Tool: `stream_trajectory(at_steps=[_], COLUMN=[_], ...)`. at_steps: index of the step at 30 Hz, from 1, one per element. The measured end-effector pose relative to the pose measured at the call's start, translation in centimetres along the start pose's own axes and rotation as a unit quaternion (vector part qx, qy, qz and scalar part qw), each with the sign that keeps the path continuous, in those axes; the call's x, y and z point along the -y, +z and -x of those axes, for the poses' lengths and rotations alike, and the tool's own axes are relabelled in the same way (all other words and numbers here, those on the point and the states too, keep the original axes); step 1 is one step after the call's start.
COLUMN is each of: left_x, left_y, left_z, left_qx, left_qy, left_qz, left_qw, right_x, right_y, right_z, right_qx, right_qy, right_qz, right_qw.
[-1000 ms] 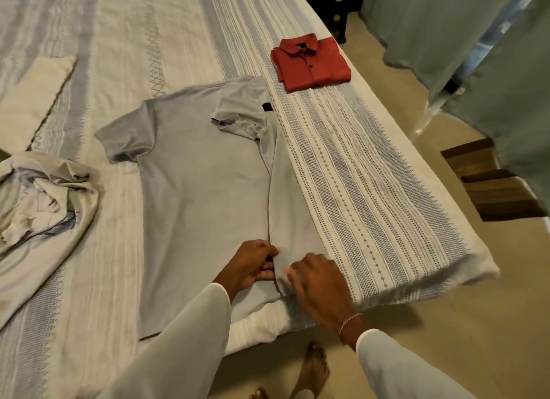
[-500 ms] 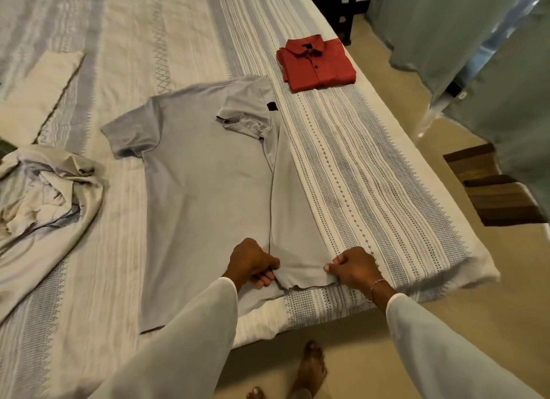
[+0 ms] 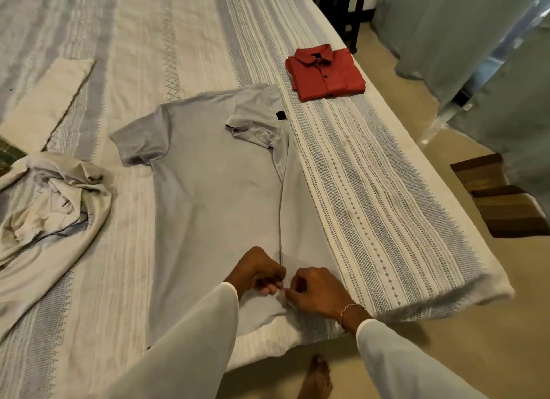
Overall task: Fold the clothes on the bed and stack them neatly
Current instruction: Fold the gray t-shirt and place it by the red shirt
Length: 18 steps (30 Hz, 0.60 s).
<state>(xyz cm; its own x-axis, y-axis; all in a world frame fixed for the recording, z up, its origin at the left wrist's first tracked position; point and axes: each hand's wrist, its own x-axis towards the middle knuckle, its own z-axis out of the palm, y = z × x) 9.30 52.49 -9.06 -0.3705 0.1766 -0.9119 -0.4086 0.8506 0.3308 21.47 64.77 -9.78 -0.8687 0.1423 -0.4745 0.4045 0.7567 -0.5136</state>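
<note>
The grey t-shirt (image 3: 214, 208) lies flat on the bed (image 3: 387, 196), collar toward 12 o'clock, its right side folded inward so a long vertical fold edge runs down to the hem. Both hands meet at that hem, at 6 o'clock of the shirt. The left hand (image 3: 258, 272) has its fingers curled and pinches the hem fabric just left of the fold line; the right hand (image 3: 320, 293), wearing a thin bracelet, pinches the same edge just beside it, the two hands nearly touching.

At 1 o'clock from the hands, well apart, a folded red shirt (image 3: 326, 71) sits near the bed's right edge. At 9 o'clock lies a crumpled cream garment (image 3: 50, 208), just beside the t-shirt's left side. A flat cream cloth (image 3: 44, 104) rests at 10 o'clock, farther up the bed. Grey-green curtains (image 3: 476, 41) hang at 2 o'clock beyond the bed, with a striped brown mat (image 3: 503, 199) on the floor at 3 o'clock. Both white sleeves cover part of the shirt's lower hem
</note>
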Motion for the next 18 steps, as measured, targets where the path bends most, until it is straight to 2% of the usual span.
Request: stream_trajectory(at_steps=[2,4,7,11,14,18], left_x=[0.0,-0.4,-2.6,-5.8,-9.3,-13.5], left_y=[-0.8,-2.1,-4.4,-6.5,-7.9,-8.9], left_z=[-0.5,-1.2,-3.2,-5.3,-7.7,-9.9], left_qx=[-0.021,-0.090,-0.178,-0.242,-0.272,-0.307], left_qy=[0.020,0.065,0.136,0.208,0.221,0.230], left_qz=[0.023,0.071,0.160,0.200,0.213,0.175], left_qw=[0.999,0.991,0.961,0.926,0.912,0.907], right_x=[0.0,0.3,1.6,3.8,4.5,4.5], right_y=[-0.8,-1.6,-3.0,-4.0,-4.4,-4.9], right_z=[-0.9,-2.3,-6.3,-10.3,-14.0,-16.9], right_qx=[-0.002,-0.043,-0.119,-0.179,-0.206,-0.246], right_qy=[-0.007,-0.020,-0.057,-0.090,-0.064,-0.005], right_qz=[0.012,0.013,-0.035,-0.057,-0.069,-0.019], right_qw=[1.000,0.999,0.991,0.978,0.974,0.969])
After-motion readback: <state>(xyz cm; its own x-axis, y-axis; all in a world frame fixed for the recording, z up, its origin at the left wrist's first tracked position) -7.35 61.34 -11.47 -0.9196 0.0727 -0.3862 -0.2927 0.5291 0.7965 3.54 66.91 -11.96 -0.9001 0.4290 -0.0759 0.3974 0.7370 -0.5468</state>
